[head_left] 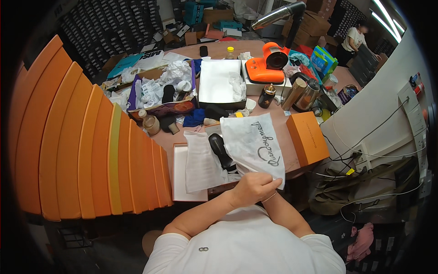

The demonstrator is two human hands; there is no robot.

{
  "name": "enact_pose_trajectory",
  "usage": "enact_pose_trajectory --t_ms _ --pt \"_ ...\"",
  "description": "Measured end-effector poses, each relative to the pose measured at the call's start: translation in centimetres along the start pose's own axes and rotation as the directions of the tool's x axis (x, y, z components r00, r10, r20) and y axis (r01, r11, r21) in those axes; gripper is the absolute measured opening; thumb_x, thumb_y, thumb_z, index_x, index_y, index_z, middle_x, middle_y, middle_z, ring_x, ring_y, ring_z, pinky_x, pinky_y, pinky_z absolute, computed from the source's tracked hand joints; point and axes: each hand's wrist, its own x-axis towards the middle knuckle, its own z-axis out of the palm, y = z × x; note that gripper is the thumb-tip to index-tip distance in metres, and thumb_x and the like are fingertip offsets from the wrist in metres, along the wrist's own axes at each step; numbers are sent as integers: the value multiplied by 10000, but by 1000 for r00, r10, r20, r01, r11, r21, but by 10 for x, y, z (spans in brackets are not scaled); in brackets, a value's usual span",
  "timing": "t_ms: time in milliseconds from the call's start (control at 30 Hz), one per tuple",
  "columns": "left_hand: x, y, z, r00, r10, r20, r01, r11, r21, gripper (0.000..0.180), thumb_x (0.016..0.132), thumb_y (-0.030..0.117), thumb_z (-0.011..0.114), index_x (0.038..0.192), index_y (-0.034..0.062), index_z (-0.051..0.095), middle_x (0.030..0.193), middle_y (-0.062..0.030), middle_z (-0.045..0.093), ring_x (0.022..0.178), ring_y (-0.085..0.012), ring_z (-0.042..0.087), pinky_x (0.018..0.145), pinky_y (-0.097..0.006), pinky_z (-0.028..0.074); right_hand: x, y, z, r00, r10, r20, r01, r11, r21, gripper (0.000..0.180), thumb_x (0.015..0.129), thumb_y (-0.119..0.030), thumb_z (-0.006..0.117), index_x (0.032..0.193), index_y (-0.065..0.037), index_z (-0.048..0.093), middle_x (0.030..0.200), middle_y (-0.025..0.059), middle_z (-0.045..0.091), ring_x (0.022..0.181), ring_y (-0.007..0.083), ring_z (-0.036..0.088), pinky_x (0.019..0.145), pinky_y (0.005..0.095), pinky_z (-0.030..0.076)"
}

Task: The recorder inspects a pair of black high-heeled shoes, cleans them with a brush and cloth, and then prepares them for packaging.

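My left hand [252, 188] is closed on the lower edge of a white dust bag [251, 141] with dark lettering. The right hand lies mostly behind the left; its fingers are hidden, so I cannot tell how they are set. The bag hangs flat over the right part of an open shoebox [180, 176] with an orange rim. Beside the bag, a black shoe [221, 150] lies in the box on white tissue paper [199, 164]. To the right of the bag an orange box lid [308, 139] stands on the table.
A tall row of orange shoeboxes [86, 150] rises at the left. Behind stand a purple box of crumpled paper [155, 89], a white-lined box [220, 82], a glass jar [151, 124], a dark bottle [267, 96] and an orange machine [264, 68]. Another person [353, 41] works far right.
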Motion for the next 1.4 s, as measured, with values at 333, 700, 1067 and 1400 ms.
enact_pose_trajectory --t_ms 333,700,1067,1400 --pt "-36 16 30 979 -204 22 204 956 -210 427 800 83 717 1196 4 579 949 -115 580 834 -270 603 694 -343 495 3 -6 -19 999 1 49 12 968 -252 425 885 -222 592 1236 7 525 1195 201 586 1090 324 589 910 385 485" --pt "-178 -66 -14 -172 -960 -221 230 179 -956 433 922 169 574 1304 -9 474 1187 -138 604 1064 -259 612 901 -384 515 12 25 15 297 466 833 742 437 -509 448 855 -196 623 1234 23 529 1208 246 565 1126 369 560 957 417 452" --pt "-180 -74 -34 85 -844 -530 945 237 -225 537 880 124 653 1354 -26 449 1329 -211 507 1240 -318 494 1057 -386 372 201 95 -21 838 302 454 406 209 -889 509 820 -87 591 1308 27 501 955 298 655 868 415 653 816 465 514" --pt "-87 -141 -38 366 -905 215 711 123 -693 362 929 150 605 1237 -31 539 1055 -63 655 936 -131 611 832 -260 496 127 -26 29 875 360 323 -165 850 -500 483 961 -122 528 1405 4 386 1130 141 613 922 226 650 741 327 561"
